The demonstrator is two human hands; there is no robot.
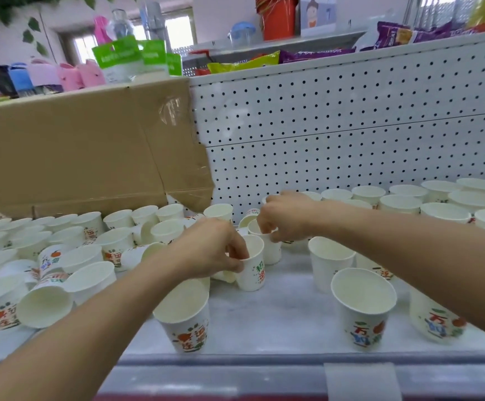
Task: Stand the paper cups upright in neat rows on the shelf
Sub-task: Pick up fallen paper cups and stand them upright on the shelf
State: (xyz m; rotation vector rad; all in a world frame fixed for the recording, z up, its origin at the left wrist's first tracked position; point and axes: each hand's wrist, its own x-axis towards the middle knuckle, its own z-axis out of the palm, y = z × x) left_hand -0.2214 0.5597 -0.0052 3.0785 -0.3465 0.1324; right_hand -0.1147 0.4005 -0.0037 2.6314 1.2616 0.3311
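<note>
White paper cups with coloured print cover the shelf. My left hand pinches the rim of an upright cup standing at mid-shelf. Just behind it, my right hand pinches the rim of another upright cup. Upright cups in rows fill the back right. A jumbled heap of cups, some lying on their sides, fills the left. Single upright cups stand at the front: one at the centre, one to the right.
A flattened cardboard box leans against the back at left. A white pegboard panel forms the rear wall. Snack packets and bottles sit on the upper shelf. The shelf's front lip runs along the bottom.
</note>
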